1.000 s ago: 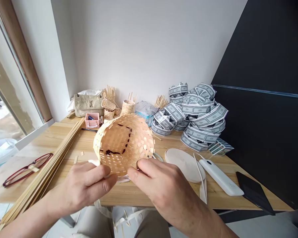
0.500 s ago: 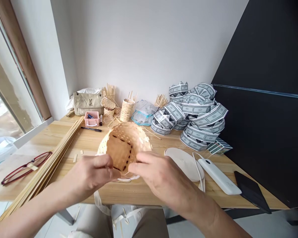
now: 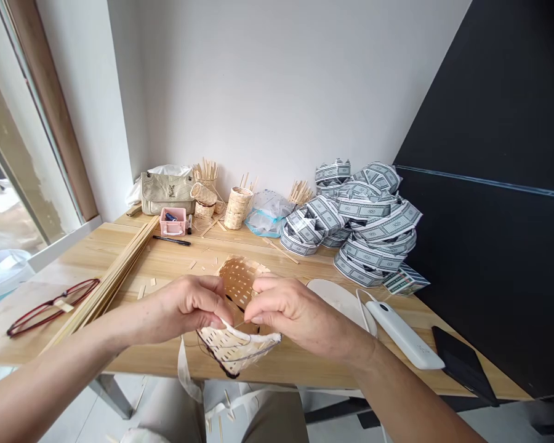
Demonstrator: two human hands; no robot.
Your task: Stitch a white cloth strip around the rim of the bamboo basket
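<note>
A small woven bamboo basket (image 3: pixel 240 354) tips its open mouth up between my hands, with dark edging along its bottom edge. White binding tape (image 3: pixel 240 334) covers part of its near rim. My left hand (image 3: pixel 196 304) is closed in a pinch on that rim from the left. From the right, my right hand (image 3: pixel 289 307) pinches at the same rim, its fingertips closed where a fine thread (image 3: pixel 238 325) shows faintly. Dark thread also runs across the basket's outer wall. A loose white ribbon (image 3: pixel 184 372) hangs below my left hand.
Long bamboo strips (image 3: pixel 111 264) and red glasses (image 3: pixel 55 304) lie at left. Behind stand a handbag (image 3: pixel 166 194), a pink box (image 3: pixel 172 221) and small baskets (image 3: pixel 237 209). Patterned paper bands (image 3: pixel 364 215), a white power bank (image 3: pixel 404 335) and a black phone (image 3: pixel 464 363) are at right.
The basket has tilted, so its outer near wall and white-bound rim now show rather than its inside base. Both hands have stayed at the near rim, fingertips closer together.
</note>
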